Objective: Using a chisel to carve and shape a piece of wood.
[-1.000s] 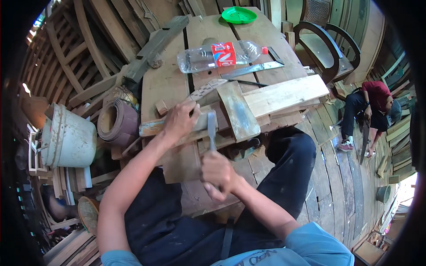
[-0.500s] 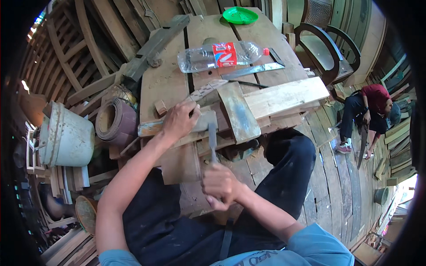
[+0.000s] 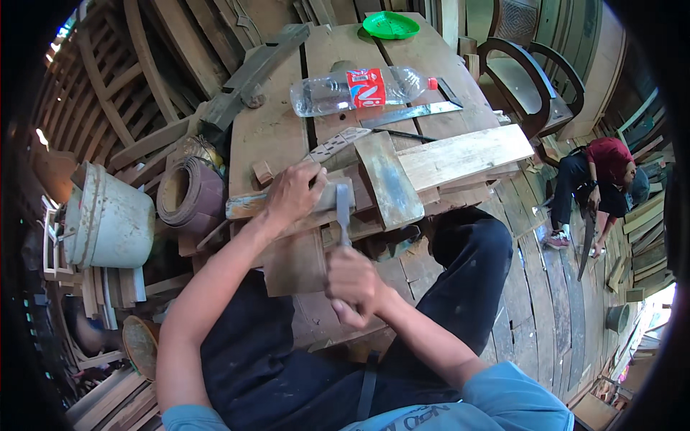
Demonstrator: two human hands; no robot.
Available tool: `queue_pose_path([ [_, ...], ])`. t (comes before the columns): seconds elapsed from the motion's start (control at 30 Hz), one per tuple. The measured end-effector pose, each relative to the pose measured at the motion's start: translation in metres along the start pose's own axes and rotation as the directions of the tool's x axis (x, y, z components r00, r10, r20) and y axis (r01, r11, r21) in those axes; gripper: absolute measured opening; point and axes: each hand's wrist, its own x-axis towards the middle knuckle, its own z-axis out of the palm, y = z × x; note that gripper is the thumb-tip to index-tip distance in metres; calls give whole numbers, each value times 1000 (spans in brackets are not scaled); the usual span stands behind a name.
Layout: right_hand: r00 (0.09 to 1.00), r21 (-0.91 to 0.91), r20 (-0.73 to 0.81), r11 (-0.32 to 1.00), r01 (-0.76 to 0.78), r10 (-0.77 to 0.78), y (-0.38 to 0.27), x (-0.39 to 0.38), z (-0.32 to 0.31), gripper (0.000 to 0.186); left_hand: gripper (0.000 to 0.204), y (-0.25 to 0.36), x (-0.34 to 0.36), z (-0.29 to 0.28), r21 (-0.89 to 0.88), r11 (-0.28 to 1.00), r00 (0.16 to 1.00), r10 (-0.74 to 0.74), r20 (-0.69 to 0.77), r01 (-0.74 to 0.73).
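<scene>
My right hand [image 3: 354, 282] is closed around the handle of a chisel [image 3: 344, 221], whose flat metal blade points away from me. The blade's end rests on a flat grey block [image 3: 327, 199] that looks like a sharpening stone, at the bench's near edge. My left hand [image 3: 293, 191] lies over the same block, left of the blade, its fingers curled and gripping it. Just right of the blade, a worn slab with a bluish stain [image 3: 390, 183] lies across the wood. Beyond it stretches a pale board [image 3: 467, 156]. The chisel's handle is mostly hidden in my fist.
On the wooden bench [image 3: 269, 136] lie a clear plastic bottle [image 3: 323, 96], a metal try square [image 3: 413, 115] and a green dish [image 3: 390, 26]. Left stand a dirty white bucket [image 3: 118, 215] and a sandpaper roll [image 3: 188, 194]. A co-worker [image 3: 607, 169] crouches at far right with a handsaw [image 3: 588, 241].
My right hand and the chisel have moved a short way forward, away from me, so the blade reaches farther across the grey block. My left hand keeps its place on the block.
</scene>
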Motion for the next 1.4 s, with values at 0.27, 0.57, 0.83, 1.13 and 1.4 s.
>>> queue_pose_path([
  [0.27,1000,-8,-13,1000,3,-3,10,13,-8,20,27,-1,0,-1,22,999,998,-49,41,49],
  [0.57,1000,-23,-7,1000,14,-14,13,15,-8,23,26,-1,2,0,-18,1000,1000,1,7,-1],
  [0.83,993,-30,117,1000,3,0,-7,-9,-7,22,25,0,-2,3,21,998,997,-60,40,59],
  [1.13,992,-15,123,1000,0,2,-15,-14,-6,19,26,2,2,1,27,998,998,-61,17,61],
  [1.4,995,-1,98,1000,-26,26,-14,-14,-1,22,28,-5,-2,2,-7,1000,1000,-8,-2,8],
])
